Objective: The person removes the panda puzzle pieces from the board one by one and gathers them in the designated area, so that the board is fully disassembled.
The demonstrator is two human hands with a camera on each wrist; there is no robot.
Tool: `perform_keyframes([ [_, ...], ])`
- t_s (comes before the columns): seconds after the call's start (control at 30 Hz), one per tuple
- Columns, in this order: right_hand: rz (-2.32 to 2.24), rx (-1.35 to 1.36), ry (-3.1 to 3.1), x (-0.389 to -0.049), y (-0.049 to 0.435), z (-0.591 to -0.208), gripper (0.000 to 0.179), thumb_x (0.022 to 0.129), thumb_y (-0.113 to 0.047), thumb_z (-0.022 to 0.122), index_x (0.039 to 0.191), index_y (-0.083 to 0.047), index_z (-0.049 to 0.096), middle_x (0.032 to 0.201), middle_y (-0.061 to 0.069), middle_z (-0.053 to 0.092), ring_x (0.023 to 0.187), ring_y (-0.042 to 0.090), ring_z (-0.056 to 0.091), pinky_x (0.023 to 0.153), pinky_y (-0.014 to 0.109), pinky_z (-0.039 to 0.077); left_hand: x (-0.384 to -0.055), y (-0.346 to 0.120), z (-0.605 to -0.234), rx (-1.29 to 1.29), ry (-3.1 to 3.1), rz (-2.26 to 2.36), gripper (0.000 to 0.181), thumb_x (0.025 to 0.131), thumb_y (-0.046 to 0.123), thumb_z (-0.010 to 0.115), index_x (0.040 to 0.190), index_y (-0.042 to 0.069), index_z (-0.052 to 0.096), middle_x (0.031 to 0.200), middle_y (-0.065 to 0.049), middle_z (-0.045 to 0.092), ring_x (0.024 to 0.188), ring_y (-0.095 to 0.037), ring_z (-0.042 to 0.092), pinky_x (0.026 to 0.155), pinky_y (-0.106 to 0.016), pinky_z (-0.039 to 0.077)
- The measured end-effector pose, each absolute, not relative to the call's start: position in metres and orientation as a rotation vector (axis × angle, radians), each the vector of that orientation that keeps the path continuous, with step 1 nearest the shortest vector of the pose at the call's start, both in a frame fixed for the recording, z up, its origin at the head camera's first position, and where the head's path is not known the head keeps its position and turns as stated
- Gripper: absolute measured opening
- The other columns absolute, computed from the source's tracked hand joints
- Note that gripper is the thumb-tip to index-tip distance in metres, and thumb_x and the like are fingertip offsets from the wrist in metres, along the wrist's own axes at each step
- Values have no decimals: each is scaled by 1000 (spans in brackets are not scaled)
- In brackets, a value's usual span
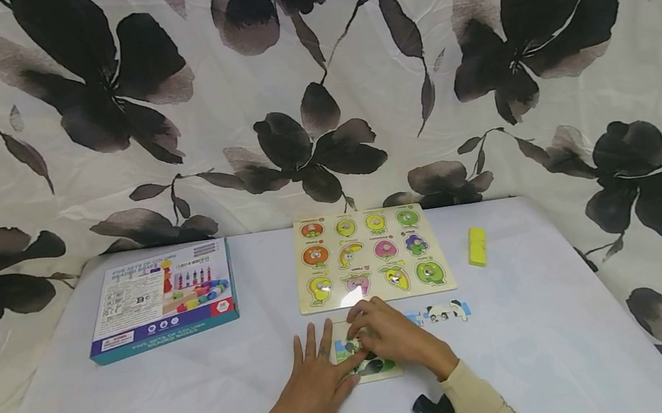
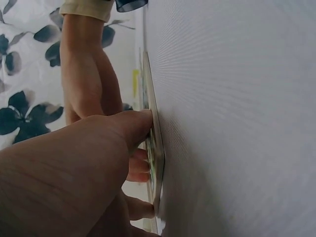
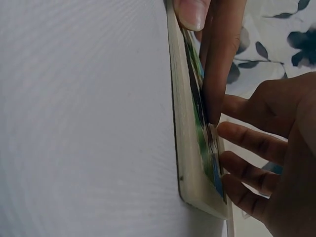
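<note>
A small wooden jigsaw board point(image 1: 388, 373) with a green and black picture lies near the middle of the table. My left hand point(image 1: 315, 384) has its fingers spread, thumb at the board's near edge and index finger reaching over the picture. From the other side my right hand point(image 1: 388, 333) bends over the same board, its fingertips on the picture beside the left index finger. In the right wrist view, the right fingers point(image 3: 252, 170) are slightly bent and touch the board's top. Loose jigsaw pieces point(image 1: 447, 312) with a panda print lie just right of the board, behind the right hand.
Behind the hands lies a fruit puzzle board point(image 1: 378, 292). A boxed bead set point(image 1: 159, 300) is at the left. To the right is a yellow block point(image 1: 477, 247). A black curved object point(image 1: 433, 410) shows by the right sleeve. Floral cloth point(image 1: 302, 96) hangs behind the table.
</note>
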State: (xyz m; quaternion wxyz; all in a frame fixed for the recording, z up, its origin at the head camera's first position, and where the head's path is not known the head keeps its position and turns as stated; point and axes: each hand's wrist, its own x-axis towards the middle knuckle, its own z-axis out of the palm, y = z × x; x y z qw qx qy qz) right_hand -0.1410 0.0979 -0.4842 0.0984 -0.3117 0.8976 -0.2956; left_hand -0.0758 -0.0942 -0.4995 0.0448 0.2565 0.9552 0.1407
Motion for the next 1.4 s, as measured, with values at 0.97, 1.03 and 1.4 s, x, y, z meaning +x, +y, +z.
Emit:
perform_keyframes([
  [0.97, -1166, -838, 2448, -141, 105, -486, 19, 87, -8, 66, 102, -17, 74, 90, -10, 68, 86, 8, 52, 82, 29, 42, -75, -95, -499, 745, 2877, 492, 39, 99, 43, 46, 138, 39, 51, 155, -27, 19, 138, -57, 12, 102, -74, 17],
  [1.03, -1174, -826, 2445, -142, 104, -487, 19, 87, -9, 67, 103, -18, 74, 90, -11, 68, 87, 8, 52, 83, 29, 42, -76, -95, -499, 742, 2875, 491, 39, 99, 43, 46, 137, 38, 52, 155, -27, 19, 138, -57, 12, 102, -75, 17],
  [1.4, -1244, -803, 2509, -141, 100, -497, 11, 88, -14, 69, 97, -17, 75, 89, -10, 67, 86, 7, 53, 81, 29, 43, -75, -94, -500, 745, 2880, 488, 39, 99, 42, 46, 137, 37, 52, 154, -28, 18, 137, -57, 12, 101, -75, 17],
])
